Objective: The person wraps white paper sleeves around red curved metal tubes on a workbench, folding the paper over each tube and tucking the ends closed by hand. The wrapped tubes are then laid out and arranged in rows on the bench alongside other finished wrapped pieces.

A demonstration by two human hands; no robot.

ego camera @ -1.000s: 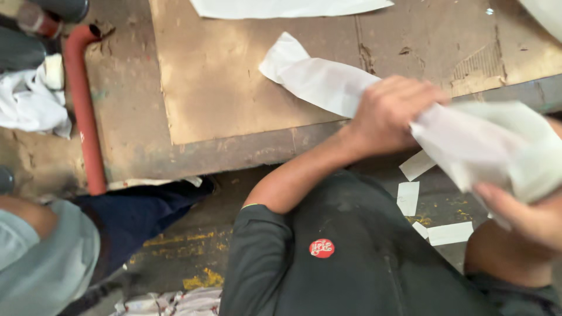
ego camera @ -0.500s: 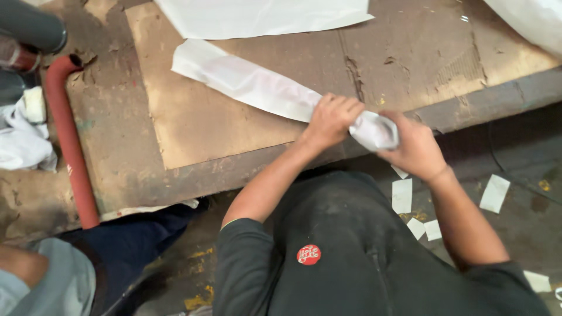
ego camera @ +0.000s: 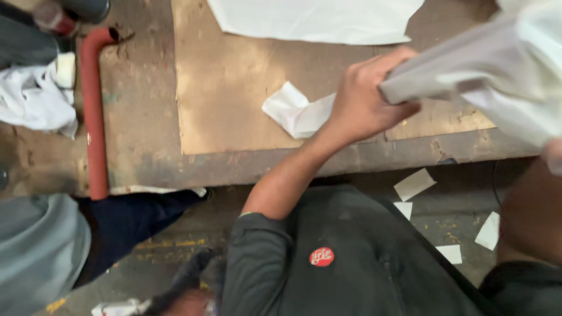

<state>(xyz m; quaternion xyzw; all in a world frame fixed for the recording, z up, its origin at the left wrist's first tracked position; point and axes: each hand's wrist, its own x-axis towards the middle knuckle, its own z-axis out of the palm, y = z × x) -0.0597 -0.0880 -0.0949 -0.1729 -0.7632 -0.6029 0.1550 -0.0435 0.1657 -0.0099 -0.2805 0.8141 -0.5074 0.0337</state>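
our left hand (ego camera: 363, 102) closed around the white fabric strip (ego camera: 468, 76), strip running from a loose tail at its 8 o'clock to a thick bundle at its 3 o'clock, above the brown board (ego camera: 234, 88), our right hand (ego camera: 553, 155) barely in view at the frame edge, grip indeterminate, paper scraps (ego camera: 414, 184) on the floor at 5 o'clock

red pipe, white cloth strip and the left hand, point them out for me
red pipe (ego camera: 93, 117), head view, middle of its straight run
white cloth strip (ego camera: 295, 111), head view, its loose folded end
left hand (ego camera: 363, 102), head view, its back
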